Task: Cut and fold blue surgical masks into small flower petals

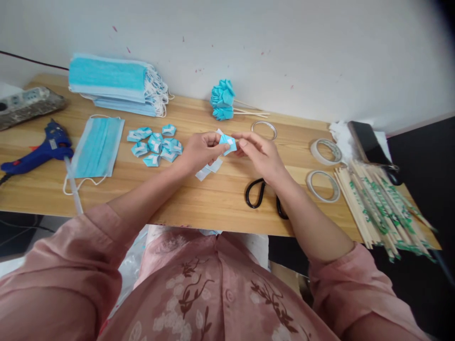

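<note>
Between the thumb and fingers of my left hand is a small folded piece of blue mask fabric with a white patch on it. My right hand is at the piece's right edge, thumb and fingertips drawn together; whatever they pinch is too small to make out. Flat pale strips lie on the table under my hands. Left of them is a cluster of similar folded blue pieces. Below my right hand lie black-handled scissors, partly covered by my wrist.
A stack of blue masks, a single mask and a blue glue gun are at left. Blue fabric flowers on sticks lie at the back. Tape rolls, wrapped chopsticks and a phone occupy the right.
</note>
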Motion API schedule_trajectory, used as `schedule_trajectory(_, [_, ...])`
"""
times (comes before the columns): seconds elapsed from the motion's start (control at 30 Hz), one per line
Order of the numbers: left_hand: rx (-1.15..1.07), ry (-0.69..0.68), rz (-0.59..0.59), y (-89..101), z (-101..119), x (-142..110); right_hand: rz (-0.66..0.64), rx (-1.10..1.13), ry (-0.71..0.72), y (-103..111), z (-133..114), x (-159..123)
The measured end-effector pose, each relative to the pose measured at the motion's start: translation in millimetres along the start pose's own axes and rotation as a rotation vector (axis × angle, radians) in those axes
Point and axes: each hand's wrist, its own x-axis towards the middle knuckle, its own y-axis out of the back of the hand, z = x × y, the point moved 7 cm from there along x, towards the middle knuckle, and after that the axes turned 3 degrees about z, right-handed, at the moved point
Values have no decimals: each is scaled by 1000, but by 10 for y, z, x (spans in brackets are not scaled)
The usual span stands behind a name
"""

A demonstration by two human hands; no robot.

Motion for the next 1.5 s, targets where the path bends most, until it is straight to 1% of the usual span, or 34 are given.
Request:
schedule_trajectory(0.1, [-69, -12, 33, 27, -6, 14, -68, -72, -31, -73, 8, -18])
schedule_trajectory(0.17, [-90, -13, 29, 11, -18, 20, -82, -116, -48, -101, 22, -28])
schedule_trajectory(0.4, [-69, -14, -21, -53, -39, -2, -86, -139, -86, -125, 46, -32])
schedule_trajectory(0.67, [-133, -33, -82, -43, -29, 21, -62, -205, -84, -74, 27, -25])
schedule_trajectory(0.83, [-13, -74, -98, -32, 11, 15, -53, -254, -67, -58, -19, -23])
schedule_trajectory(1.0, [80, -153, -60, -23, 46, 8, -60, -326, -46, -92, -46, -46])
schedule_trajectory(1.1, [130, -146, -58, -25, 27, 11, -90, -354, 6, -58, -79, -33])
schedule_trajectory(1.17, [158, -130, -26, 4, 17, 17, -82, -343, 59, 68, -142, 8])
schedule_trajectory(1.2, [162, -122, -1, 26, 16, 19, -36, -326, 81, 188, -188, 37])
schedule_trajectory(1.27, [131, -104, 39, 64, 11, 22, 108, -268, 107, 501, -295, 82])
schedule_trajectory(1.33, [84, -100, 71, 88, 11, 20, 226, -275, 110, 800, -393, 85])
schedule_trajectory(1.4, [51, -102, 93, 99, 8, 14, 253, -339, 76, 1003, -443, 49])
schedule_trajectory(1.5, [29, -96, 108, 98, -4, 7, 202, -507, -17, 1154, -401, -67])
